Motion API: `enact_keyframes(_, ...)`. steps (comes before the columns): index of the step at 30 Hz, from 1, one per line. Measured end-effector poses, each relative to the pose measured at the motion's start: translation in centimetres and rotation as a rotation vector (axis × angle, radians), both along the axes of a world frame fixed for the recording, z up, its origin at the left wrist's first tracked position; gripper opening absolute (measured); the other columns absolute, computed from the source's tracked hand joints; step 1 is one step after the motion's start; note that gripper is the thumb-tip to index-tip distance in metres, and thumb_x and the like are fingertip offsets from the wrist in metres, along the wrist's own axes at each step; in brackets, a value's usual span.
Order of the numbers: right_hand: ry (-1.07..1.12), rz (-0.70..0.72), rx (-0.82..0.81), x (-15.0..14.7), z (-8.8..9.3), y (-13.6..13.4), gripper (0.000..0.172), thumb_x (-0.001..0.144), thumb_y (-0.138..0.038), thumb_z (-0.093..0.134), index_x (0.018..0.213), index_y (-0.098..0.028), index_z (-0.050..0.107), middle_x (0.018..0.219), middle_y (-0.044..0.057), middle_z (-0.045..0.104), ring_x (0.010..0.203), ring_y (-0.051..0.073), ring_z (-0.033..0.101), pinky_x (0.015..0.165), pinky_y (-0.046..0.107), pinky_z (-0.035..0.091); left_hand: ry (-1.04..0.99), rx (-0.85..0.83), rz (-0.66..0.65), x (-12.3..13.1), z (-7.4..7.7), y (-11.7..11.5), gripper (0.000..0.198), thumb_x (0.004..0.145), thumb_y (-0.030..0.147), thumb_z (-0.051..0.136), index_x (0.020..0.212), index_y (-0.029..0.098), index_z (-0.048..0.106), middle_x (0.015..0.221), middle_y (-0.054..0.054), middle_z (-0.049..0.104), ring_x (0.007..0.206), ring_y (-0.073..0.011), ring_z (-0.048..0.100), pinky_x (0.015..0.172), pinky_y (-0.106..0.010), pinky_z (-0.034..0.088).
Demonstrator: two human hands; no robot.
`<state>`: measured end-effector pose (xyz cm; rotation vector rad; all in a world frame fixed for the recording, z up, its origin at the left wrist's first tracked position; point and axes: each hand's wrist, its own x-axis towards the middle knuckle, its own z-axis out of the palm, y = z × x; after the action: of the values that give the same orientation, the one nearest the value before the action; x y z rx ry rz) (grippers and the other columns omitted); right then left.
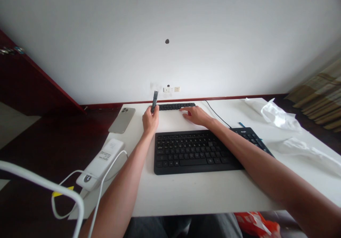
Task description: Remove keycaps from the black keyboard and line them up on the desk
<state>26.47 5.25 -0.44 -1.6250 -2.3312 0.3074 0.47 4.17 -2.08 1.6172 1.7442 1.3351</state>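
My left hand (151,120) is closed around a slim dark tool (155,100) with a small shiny tip, which points up; its exact kind is unclear. Beside it, along the back of the white desk (160,192), lies a narrow black strip of keys (170,106). At the strip's right end is my right hand (195,115), index finger stretched out to its near edge and thumb apart. No object shows in that hand. A full-size black keyboard (186,153) lies nearer to me, and my right forearm passes over its right part.
At left are a grey phone (122,120), face down, and a white power strip (102,163) with white cables. Crumpled clear plastic (277,115) covers part of the right side. A black cable (217,113) runs back from the keyboard. Wall sockets (172,89) are behind the desk.
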Motion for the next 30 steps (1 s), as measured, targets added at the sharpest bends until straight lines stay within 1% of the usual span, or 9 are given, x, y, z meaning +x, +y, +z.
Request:
enact_keyframes(8,0.008,0.01,-0.007,0.0,0.1,-0.1,0.042,0.095,-0.027,0.058,0.134,-0.025,0.074,0.082,0.002,0.076,0.071,0.018,0.064,0.069,0.029,0.042,-0.008,0.001,-0.005,-0.1,-0.1,0.1,0.037,0.099,0.056,0.052,0.083,0.024,0.058,0.065,0.0,0.059,0.064,-0.0204,0.058,0.064,-0.027,0.036)
enact_keyframes(11,0.006,0.027,-0.006,0.2,0.8,-0.2,0.038,0.095,-0.026,0.058,0.128,-0.023,0.077,0.082,0.003,0.076,0.072,0.018,0.064,0.069,0.029,0.042,0.003,-0.002,-0.013,-0.1,-0.1,0.2,0.037,0.099,0.057,0.052,0.083,0.024,0.058,0.065,-0.001,0.059,0.064,-0.0205,0.057,0.064,-0.028,0.035)
enact_keyframes(16,-0.014,0.131,0.019,0.6,4.6,-1.8,0.025,0.093,-0.025,0.06,0.105,-0.02,0.082,0.087,0.006,0.078,0.076,0.018,0.067,0.07,0.029,0.045,0.014,-0.018,0.009,-0.2,-0.3,0.3,0.037,0.1,0.057,0.051,0.087,0.024,0.061,0.07,-0.003,0.063,0.069,-0.0223,0.061,0.065,-0.028,0.036)
enact_keyframes(19,0.036,0.213,-0.039,1.2,7.1,-4.6,0.02,0.092,-0.028,0.062,0.096,-0.02,0.08,0.084,0.005,0.077,0.075,0.018,0.068,0.071,0.028,0.048,0.009,0.0,-0.003,-0.3,-0.4,0.4,0.037,0.1,0.057,0.05,0.09,0.024,0.063,0.075,-0.004,0.067,0.073,-0.0232,0.064,0.068,-0.028,0.039)
enact_keyframes(21,0.073,0.22,-0.108,2.1,8.1,-7.0,0.019,0.093,-0.032,0.063,0.095,-0.022,0.079,0.087,0.004,0.078,0.08,0.019,0.07,0.074,0.028,0.051,0.008,0.01,-0.009,-0.2,-0.4,0.4,0.037,0.101,0.056,0.05,0.09,0.024,0.063,0.076,-0.004,0.067,0.074,-0.0233,0.065,0.069,-0.028,0.041)
enact_keyframes(23,0.082,0.193,-0.189,3.5,8.2,-9.6,0.021,0.094,-0.037,0.064,0.097,-0.023,0.08,0.09,0.004,0.079,0.083,0.02,0.072,0.076,0.03,0.053,0.008,0.007,-0.01,-0.2,-0.4,0.4,0.037,0.101,0.056,0.05,0.09,0.024,0.063,0.076,-0.004,0.068,0.074,-0.0234,0.065,0.069,-0.028,0.041)
enact_keyframes(26,0.096,0.098,-0.271,5.6,7.2,-12.5,0.03,0.092,-0.05,0.068,0.105,-0.026,0.081,0.093,0.005,0.079,0.084,0.022,0.072,0.076,0.032,0.055,0.006,-0.007,-0.005,-0.1,-0.3,0.3,0.037,0.101,0.056,0.05,0.089,0.024,0.064,0.075,-0.005,0.068,0.073,-0.0237,0.065,0.068,-0.028,0.04)
enact_keyframes(28,0.105,0.083,-0.311,6.5,6.2,-13.7,0.035,0.091,-0.053,0.069,0.11,-0.026,0.08,0.097,0.006,0.079,0.086,0.023,0.072,0.077,0.033,0.056,0.006,-0.016,0.001,-0.1,-0.2,0.3,0.038,0.101,0.057,0.05,0.089,0.024,0.065,0.075,-0.005,0.069,0.073,-0.024,0.065,0.068,-0.028,0.039)
enact_keyframes(30,0.12,0.072,-0.301,6.8,5.5,-14.4,0.035,0.091,-0.053,0.068,0.107,-0.024,0.08,0.101,0.008,0.078,0.088,0.024,0.071,0.079,0.034,0.055,0.006,-0.02,0.006,-0.1,-0.2,0.3,0.037,0.101,0.057,0.05,0.09,0.024,0.065,0.077,-0.005,0.07,0.074,-0.0243,0.065,0.068,-0.029,0.039)
